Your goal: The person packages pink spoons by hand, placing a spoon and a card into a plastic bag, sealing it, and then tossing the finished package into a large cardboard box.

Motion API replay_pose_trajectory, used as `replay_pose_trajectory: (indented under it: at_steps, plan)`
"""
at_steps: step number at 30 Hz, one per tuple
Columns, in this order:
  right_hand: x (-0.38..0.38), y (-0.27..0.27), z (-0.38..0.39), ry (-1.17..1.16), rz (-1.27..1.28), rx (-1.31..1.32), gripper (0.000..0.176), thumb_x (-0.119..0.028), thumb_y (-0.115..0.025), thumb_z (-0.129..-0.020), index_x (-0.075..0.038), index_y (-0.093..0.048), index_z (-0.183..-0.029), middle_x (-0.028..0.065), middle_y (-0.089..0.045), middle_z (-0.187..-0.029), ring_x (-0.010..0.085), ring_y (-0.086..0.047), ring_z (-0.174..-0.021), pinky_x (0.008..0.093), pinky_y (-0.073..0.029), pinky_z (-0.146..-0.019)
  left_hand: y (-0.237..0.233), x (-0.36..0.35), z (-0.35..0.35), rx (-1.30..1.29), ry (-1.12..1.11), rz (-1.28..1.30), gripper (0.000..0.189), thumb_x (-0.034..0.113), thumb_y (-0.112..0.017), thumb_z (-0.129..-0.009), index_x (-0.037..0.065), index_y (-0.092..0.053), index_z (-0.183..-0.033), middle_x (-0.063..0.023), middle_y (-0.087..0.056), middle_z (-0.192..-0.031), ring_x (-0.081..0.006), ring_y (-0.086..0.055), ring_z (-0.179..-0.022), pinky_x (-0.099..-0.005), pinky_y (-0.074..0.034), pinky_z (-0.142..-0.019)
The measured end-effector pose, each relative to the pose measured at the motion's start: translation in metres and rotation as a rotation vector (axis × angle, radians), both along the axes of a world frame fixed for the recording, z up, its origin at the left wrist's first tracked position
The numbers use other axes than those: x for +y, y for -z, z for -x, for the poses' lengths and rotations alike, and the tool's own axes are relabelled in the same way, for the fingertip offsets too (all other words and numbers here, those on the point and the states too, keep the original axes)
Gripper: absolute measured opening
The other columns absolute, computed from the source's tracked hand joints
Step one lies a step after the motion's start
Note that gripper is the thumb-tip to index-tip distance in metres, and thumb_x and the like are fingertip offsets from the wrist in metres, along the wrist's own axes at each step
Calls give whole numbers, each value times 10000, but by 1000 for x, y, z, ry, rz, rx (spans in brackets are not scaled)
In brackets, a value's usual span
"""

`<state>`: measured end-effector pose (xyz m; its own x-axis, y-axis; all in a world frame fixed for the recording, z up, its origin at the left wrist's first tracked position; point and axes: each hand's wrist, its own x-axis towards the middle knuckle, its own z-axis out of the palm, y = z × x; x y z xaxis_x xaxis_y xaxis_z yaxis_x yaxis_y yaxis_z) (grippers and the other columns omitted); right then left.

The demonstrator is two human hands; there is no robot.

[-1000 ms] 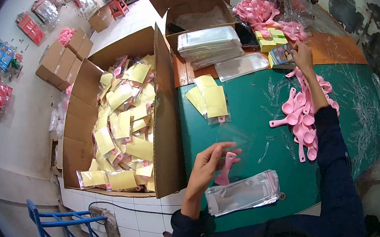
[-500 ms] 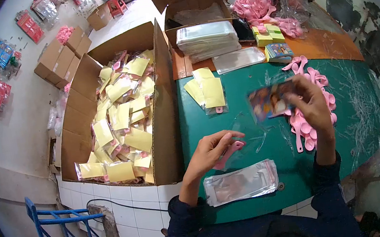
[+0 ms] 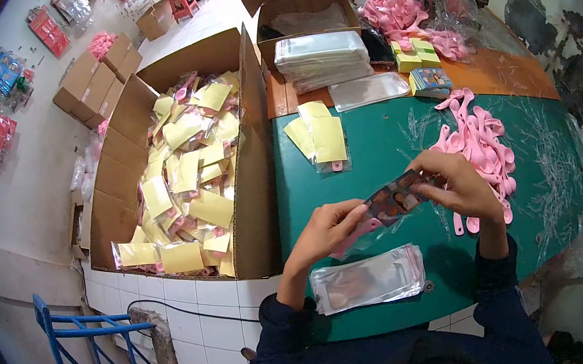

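My left hand (image 3: 322, 234) pinches a clear plastic bag with a pink spoon (image 3: 359, 235) inside it. In my right hand (image 3: 460, 183) is a printed picture card (image 3: 395, 199), gripped by its right end. The card's left end overlaps the bag's mouth, close to my left fingertips. Just below the hands lies a stack of clear plastic bags (image 3: 370, 279) on the green table (image 3: 387, 125). A heap of loose pink spoons (image 3: 480, 146) spreads out beyond my right hand.
Several filled bags with yellow cards (image 3: 329, 140) lie at the table's far left. A large cardboard box (image 3: 242, 188) of similar packets stands left. Behind are bag stacks (image 3: 320, 60), a card stack (image 3: 431, 79) and more pink spoons (image 3: 394, 10). A blue metal frame (image 3: 94, 331) stands lower left.
My right hand has brought the card left and down, from above the spoon heap to the mouth of the bag. The left hand stays nearly in place, holding the bag with the spoon.
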<state>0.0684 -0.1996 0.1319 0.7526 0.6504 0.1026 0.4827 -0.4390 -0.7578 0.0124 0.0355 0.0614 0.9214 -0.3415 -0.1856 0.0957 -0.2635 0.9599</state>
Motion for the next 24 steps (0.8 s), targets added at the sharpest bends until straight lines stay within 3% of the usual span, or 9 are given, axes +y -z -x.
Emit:
replay_pose_trajectory:
  at_steps: [5, 8, 9, 12, 15, 17, 20, 24]
  plan:
    - [4, 15, -4, -259, 195, -48, 249, -170, -676, -725, -15, -538, -863, 122, -564, -786, 307, -562, -698, 360, -446, -627, 4, -11, -1, -133, 79, -37, 272, 251, -522, -894, 43, -615, -1044, -126, -584, -618, -177, -548, -544, -296, -441, -562]
    - [10, 23, 6, -179, 334, -163, 265, -189, -678, -726, -23, -554, -892, 121, -569, -779, 314, -565, -713, 361, -449, -639, 6, -18, 3, -182, 12, -42, 338, 261, -544, -881, 73, -555, -1161, -163, -608, -663, -222, -602, -576, -313, -449, -575]
    - [9, 28, 6, -174, 243, -205, 226, -179, -665, -739, -27, -572, -877, 125, -574, -754, 307, -573, -722, 358, -454, -645, 4, -18, 5, -174, -7, -90, 374, 267, -546, -880, 83, -524, -1204, -170, -618, -681, -229, -615, -593, -315, -452, -580]
    - [4, 44, -7, -306, 76, 12, 179, -139, -673, -732, -25, -579, -831, 98, -568, -696, 227, -584, -673, 329, -453, -613, 6, -16, 11, -245, -16, -175, 472, 266, -572, -867, 107, -442, -1292, -170, -642, -730, -231, -637, -635, -320, -461, -602]
    - [2, 36, -15, -84, 55, 423, 150, -102, -682, -727, -10, -582, -789, 46, -579, -683, 113, -562, -647, 276, -441, -586, 11, -2, 14, -219, 51, -55, 543, 249, -616, -843, 102, -402, -1320, -127, -660, -773, -186, -637, -678, -306, -467, -624]
    - [-1, 49, -22, -44, -99, 470, 154, -91, -692, -719, 1, -589, -787, 21, -590, -703, 74, -541, -656, 245, -429, -579, 22, 17, 13, -118, 115, 40, 591, 194, -669, -812, 94, -386, -1321, -66, -654, -818, -97, -594, -751, -256, -465, -662]
    - [4, 53, -23, -55, -126, 462, 150, -78, -695, -723, -12, -561, -732, 1, -597, -726, 46, -520, -664, 216, -412, -572, 30, 22, 17, -48, -2, 209, 603, 131, -666, -811, 84, -365, -1332, -27, -610, -792, -78, -545, -759, -220, -439, -682]
    - [10, 56, -21, -75, -130, 506, 176, -97, -721, -711, -36, -557, -733, -1, -583, -719, 46, -526, -679, 204, -416, -603, 24, 19, 17, 23, -28, 237, 620, 90, -663, -807, 75, -341, -1336, -57, -626, -857, -92, -565, -794, -217, -447, -722]
